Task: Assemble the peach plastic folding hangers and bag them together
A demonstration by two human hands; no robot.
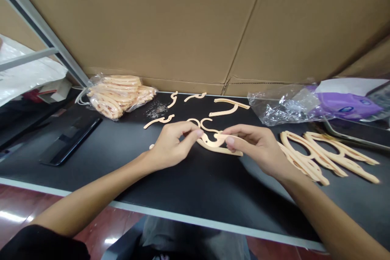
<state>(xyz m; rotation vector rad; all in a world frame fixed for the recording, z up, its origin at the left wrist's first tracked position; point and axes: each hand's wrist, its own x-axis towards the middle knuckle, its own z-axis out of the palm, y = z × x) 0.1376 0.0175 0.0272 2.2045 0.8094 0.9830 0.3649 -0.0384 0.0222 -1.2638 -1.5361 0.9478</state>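
Both my hands are closed on a beige folding clothes hanger piece above the middle of the table. My left hand pinches its left end between thumb and fingers. At the right end, my right hand grips a curved arm of it. Just behind lies a hook-shaped piece, partly hidden by the fingers. Loose hanger arms lie farther back: a wavy one, two more near the back edge, and a bent pair. Several beige hangers are laid out right of my right hand.
A clear bag of beige parts lies back left, with a flat black object in front. At back right are crumpled clear plastic, a purple package and a dark flat device. Cardboard walls the back.
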